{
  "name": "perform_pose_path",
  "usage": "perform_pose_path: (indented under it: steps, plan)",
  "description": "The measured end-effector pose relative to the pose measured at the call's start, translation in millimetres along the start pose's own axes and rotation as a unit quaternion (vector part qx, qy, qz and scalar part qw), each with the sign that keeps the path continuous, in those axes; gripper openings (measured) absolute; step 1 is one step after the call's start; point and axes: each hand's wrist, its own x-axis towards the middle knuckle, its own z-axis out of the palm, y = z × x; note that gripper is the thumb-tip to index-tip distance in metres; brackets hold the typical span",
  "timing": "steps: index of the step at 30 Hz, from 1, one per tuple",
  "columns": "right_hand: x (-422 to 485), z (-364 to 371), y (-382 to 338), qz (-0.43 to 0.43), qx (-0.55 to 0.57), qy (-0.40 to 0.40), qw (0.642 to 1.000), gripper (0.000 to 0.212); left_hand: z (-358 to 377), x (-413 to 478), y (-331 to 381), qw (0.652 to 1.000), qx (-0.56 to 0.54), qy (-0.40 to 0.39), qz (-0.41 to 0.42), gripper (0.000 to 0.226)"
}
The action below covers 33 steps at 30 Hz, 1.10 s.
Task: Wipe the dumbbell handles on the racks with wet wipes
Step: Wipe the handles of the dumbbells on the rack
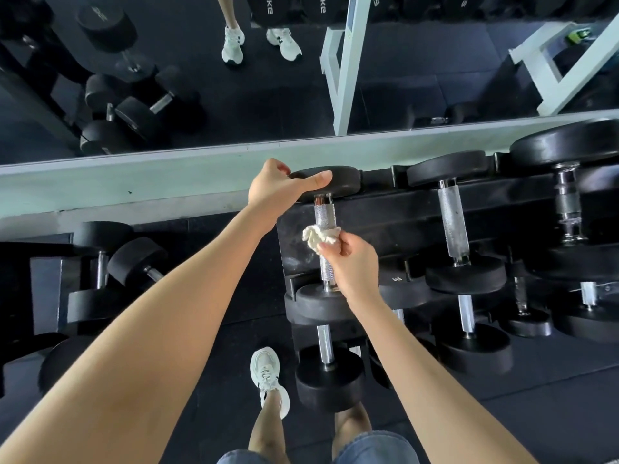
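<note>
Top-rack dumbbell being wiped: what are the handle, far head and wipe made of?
handle: metal, probably chromed steel; bright, glinting knurled surface.
head: matte black, likely rubber or urethane coating; dull, no glare.
wipe: white, soft crumpled folds; nonwoven or paper, can't tell which.

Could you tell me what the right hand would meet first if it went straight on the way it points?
Most likely the knurled handle of the dumbbell just ahead: the right hand points up-left, and its crumpled wipe seems to touch that handle, though depth is hard to judge.
</note>
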Motion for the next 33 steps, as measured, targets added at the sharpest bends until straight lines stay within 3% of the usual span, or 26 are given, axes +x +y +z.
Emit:
perform_pose_path:
  steps: [5, 12, 19, 23, 25, 27, 30, 33]
  plan:
    - [12, 16, -22, 0.015, -0.085, 0.111, 0.99, 0.021, 3, 1, -1, 1.0, 0.018, 0.016, 0.006, 0.072]
    - [31, 19, -61, 0.055, 0.035, 0.147, 0.987, 0.013, 5, 4, -1, 0.999, 0.036, 0.029, 0.019, 0.071]
    - [-6, -11, -4, -0.072, -0.175, 0.017, 0.982, 0.027, 2, 0, -1, 1.0, 0.022, 0.015, 0.017, 0.072]
    - [49, -17, -35, -0.09, -0.115, 0.026, 0.989, 0.027, 3, -3, 0, 0.999, 0.022, 0.019, 0.023, 0.07]
    - [57, -16, -41, -0.106, -0.137, 0.024, 0.985, 0.034, 3, -2, -1, 0.999, 0.021, 0.022, 0.023, 0.071]
    - [37, -15, -28, -0.106, -0.194, -0.013, 0.975, 0.04, 3, -2, -1, 0.999, 0.023, 0.019, 0.02, 0.071]
    - [-1, -19, -2, -0.11, -0.225, -0.076, 0.965, 0.019, 2, -2, -1, 1.0, 0.018, 0.015, 0.019, 0.072]
    - [-7, -25, 11, -0.09, -0.196, -0.102, 0.971, 0.028, 5, -3, -1, 0.999, 0.02, 0.018, 0.019, 0.072]
